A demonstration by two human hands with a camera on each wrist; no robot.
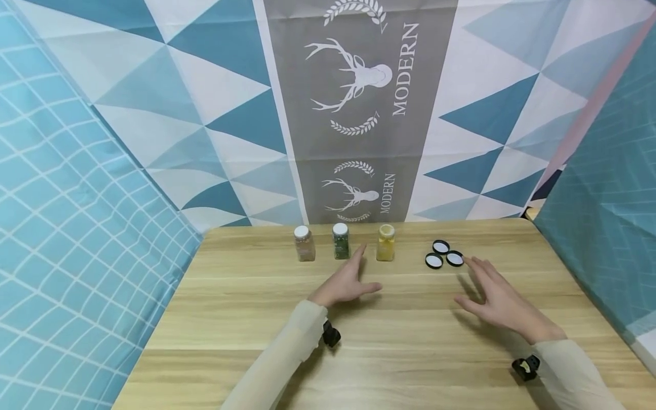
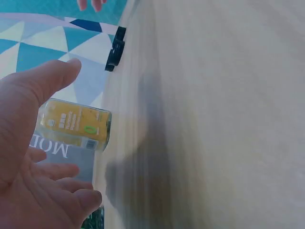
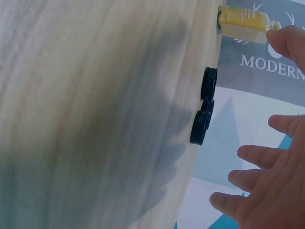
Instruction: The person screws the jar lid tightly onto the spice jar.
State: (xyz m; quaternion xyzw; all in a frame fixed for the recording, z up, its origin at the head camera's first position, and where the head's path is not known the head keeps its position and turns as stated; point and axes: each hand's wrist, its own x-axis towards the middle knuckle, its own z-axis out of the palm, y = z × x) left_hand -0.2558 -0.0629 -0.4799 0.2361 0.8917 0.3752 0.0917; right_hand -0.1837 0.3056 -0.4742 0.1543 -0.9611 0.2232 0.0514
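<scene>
My left hand (image 1: 347,283) hovers over the table with thumb and fingers spread, holding nothing. It is nearest to a small jar of green contents with a white top (image 1: 340,242) and a yellow jar (image 1: 385,244). In the left wrist view the yellow jar (image 2: 76,123) carries a turmeric powder label. A pinkish-brown jar with a white top (image 1: 304,245) stands farther left. On the right, my right hand (image 1: 499,296) is spread above the table, also holding nothing. Just beyond its fingertips, three round black lids with white insides (image 1: 434,261) lie close together.
The wooden table (image 1: 246,319) ends at a patterned backdrop (image 1: 230,114) behind the jars. A blue grid-patterned cloth (image 1: 77,228) hangs at the left, and a teal cloth (image 1: 605,216) at the right.
</scene>
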